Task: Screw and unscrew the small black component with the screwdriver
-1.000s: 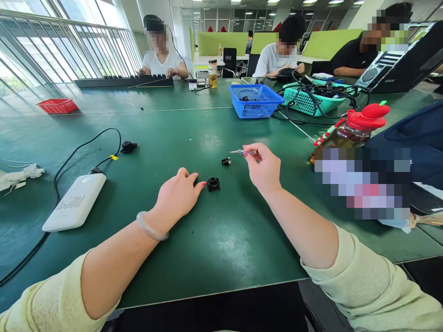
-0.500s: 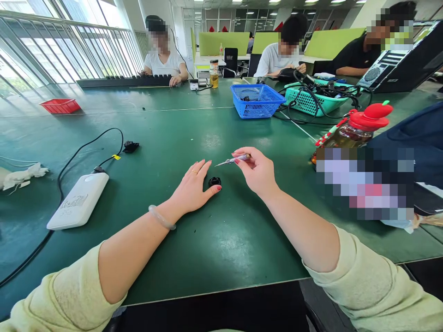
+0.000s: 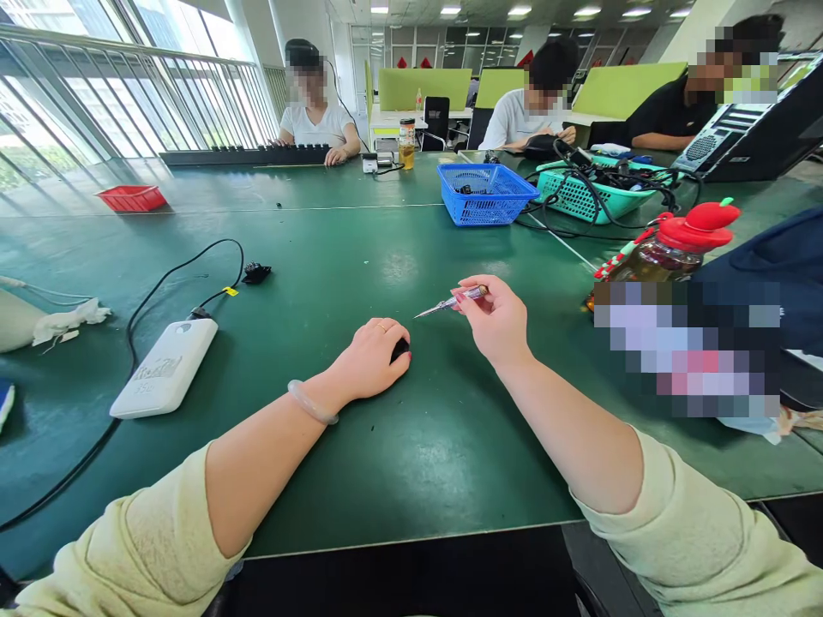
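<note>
A small black part [image 3: 399, 349] lies on the green table [image 3: 411, 480], partly hidden by my left hand [image 3: 369, 360], whose thumb and fingers are closed round it. My right hand [image 3: 498, 321] holds a slim screwdriver [image 3: 459, 300] by its handle, between thumb and fingers. The screwdriver's thin tip points left, a little above and to the right of the black part, not touching it.
At left lies a white power bank [image 3: 165, 368] with a black cable. Farther back are a red tray [image 3: 132, 199], a blue basket [image 3: 487, 195] and a green basket [image 3: 595, 193] of cables. A red-lidded bottle [image 3: 694, 231] stands right. Three people sit across the table.
My left hand has drawn its fingers in and closed them round the black part. The screwdriver is still in my right hand. The whole view has shifted slightly.
</note>
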`<move>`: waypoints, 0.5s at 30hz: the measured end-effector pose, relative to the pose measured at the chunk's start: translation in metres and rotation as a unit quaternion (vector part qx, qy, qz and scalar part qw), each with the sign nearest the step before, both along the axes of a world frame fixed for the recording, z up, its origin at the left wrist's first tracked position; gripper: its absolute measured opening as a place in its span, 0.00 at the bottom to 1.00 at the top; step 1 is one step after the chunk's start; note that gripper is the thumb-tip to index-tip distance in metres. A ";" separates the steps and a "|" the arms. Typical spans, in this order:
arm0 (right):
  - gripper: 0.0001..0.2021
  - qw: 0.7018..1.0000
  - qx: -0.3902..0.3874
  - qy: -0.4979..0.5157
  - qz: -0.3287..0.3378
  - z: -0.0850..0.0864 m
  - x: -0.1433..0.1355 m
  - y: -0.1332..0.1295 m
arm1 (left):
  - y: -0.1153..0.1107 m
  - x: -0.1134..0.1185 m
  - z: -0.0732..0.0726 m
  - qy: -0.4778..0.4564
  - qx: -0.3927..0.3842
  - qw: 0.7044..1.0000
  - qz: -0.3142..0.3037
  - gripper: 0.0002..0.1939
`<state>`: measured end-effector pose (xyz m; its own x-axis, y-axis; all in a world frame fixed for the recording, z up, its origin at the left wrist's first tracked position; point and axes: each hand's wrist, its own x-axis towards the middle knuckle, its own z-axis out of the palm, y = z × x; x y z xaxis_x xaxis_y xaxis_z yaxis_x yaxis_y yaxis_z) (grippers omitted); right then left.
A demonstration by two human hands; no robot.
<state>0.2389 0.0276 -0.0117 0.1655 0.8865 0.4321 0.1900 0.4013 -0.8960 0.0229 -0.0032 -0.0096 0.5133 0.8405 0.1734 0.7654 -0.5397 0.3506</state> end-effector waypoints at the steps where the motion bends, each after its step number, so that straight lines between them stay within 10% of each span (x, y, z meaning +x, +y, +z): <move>1: 0.08 1.000 -0.003 0.000 0.001 0.001 0.000 -0.001 | 0.003 -0.005 0.000 0.010 0.004 1.000 0.019 0.12; 11: 0.08 1.000 0.001 0.006 -0.003 0.008 0.000 -0.004 | 0.066 -0.172 0.001 0.062 -0.008 0.918 0.393 0.22; 15: 0.08 1.000 0.003 0.000 0.005 0.005 -0.001 -0.004 | 0.063 -0.202 0.004 0.047 0.013 0.888 0.458 0.28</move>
<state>0.2376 0.0234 -0.0065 0.1568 0.8857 0.4370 0.1851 0.4082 -0.8939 -0.1795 0.0594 -0.0053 -0.3699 0.9092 0.1911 0.9125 0.3169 0.2586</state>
